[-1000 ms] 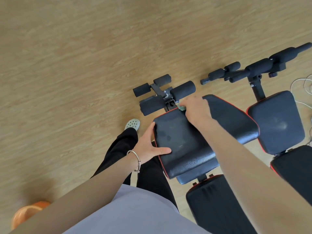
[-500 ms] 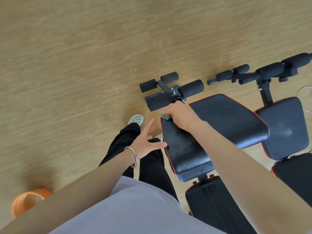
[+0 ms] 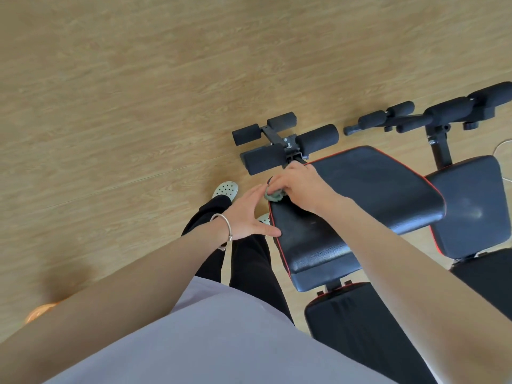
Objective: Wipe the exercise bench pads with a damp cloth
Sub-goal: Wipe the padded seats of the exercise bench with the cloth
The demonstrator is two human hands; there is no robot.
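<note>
The right hand (image 3: 302,187) grips the cloth (image 3: 273,195) in curled fingers at the pad (image 3: 374,184) corner. The left hand (image 3: 246,214) is spread wide beside it.

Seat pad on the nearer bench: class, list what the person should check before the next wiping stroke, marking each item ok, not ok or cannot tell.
1. Grip on the cloth: ok, the right hand holds it bunched.
2. Contact of cloth with the seat pad: ok, it sits at the pad's corner nearest the foam rollers.
3. Support from the left hand: cannot tell; it is open, with the thumb at the red-piped edge and contact unclear.
4. Dampness of the cloth: cannot tell.
5. Stroke path across the pad: ok, only the right hand and cloth are on it.
</note>
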